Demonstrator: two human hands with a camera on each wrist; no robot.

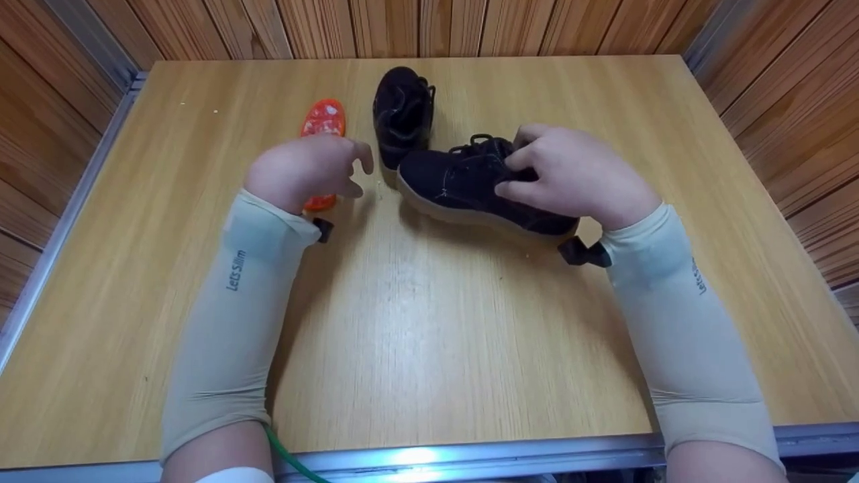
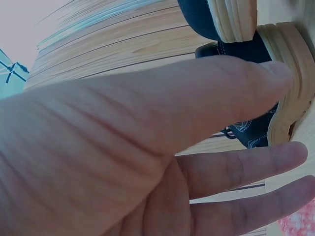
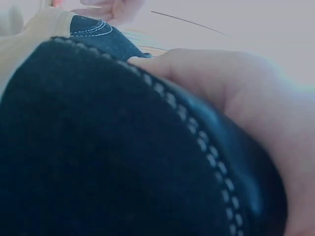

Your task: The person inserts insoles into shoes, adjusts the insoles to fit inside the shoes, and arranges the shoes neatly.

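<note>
In the head view, a dark lace-up shoe (image 1: 463, 178) with a pale sole lies with its toe to the left. My right hand (image 1: 570, 168) grips it at the collar, thumb on the near side; the fingertips are partly hidden at the opening. The right wrist view shows the shoe's white-stitched side (image 3: 108, 142) filling the frame. Behind the toe stands a matching dark shoe (image 1: 402, 114). My left hand (image 1: 309, 171) holds nothing and hovers over a red, white-mottled, insole-shaped pad (image 1: 325, 117), covering its middle. Its thumb and fingers are spread in the left wrist view.
A light wooden table (image 1: 429, 349) lies under everything, with a metal rail (image 1: 416, 456) along the front edge. Wood-panelled walls (image 1: 449, 27) rise at the back and sides. A green cable (image 1: 288, 453) hangs by the left forearm.
</note>
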